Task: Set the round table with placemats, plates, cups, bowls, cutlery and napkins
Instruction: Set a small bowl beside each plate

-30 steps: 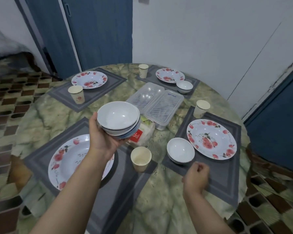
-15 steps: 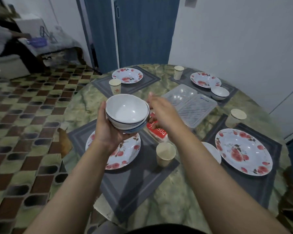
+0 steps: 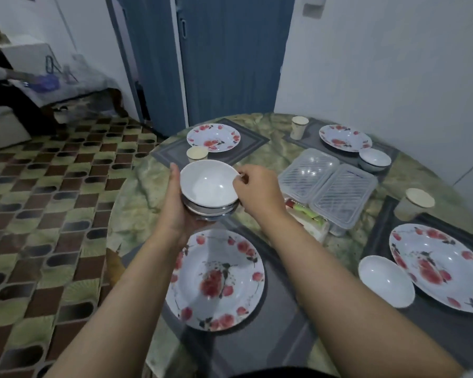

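Bowls [image 3: 209, 190], white and stacked, sit in the left hand [image 3: 175, 208], whose palm cups the stack from below with the thumb up along its left side; this grip is curled round the stack. Right hand [image 3: 260, 192] pinches the right rim of the top bowl between thumb and fingers, the remaining fingers curled. Stack is held above the tabletop [image 3: 137, 203], over the near-left setting and beyond its floral plate [image 3: 216, 279], which lies on a grey placemat [image 3: 279, 328] at the near edge. Far-left placemat [image 3: 251, 140] carries a floral plate [image 3: 213, 137] and a paper cup [image 3: 197, 154]. Far-right setting shows a plate [image 3: 345, 137], a cup [image 3: 299, 127] and a white bowl [image 3: 374, 159] just beside the plate. Right-edge setting shows a large floral plate [image 3: 437, 266], a white bowl [image 3: 385, 281] just beside its left rim, and a cup [image 3: 414, 204] beyond it. Clear plastic container [image 3: 327, 186] lies near the tabletop centre, with a tissue pack [image 3: 307, 216] partly under its near edge.
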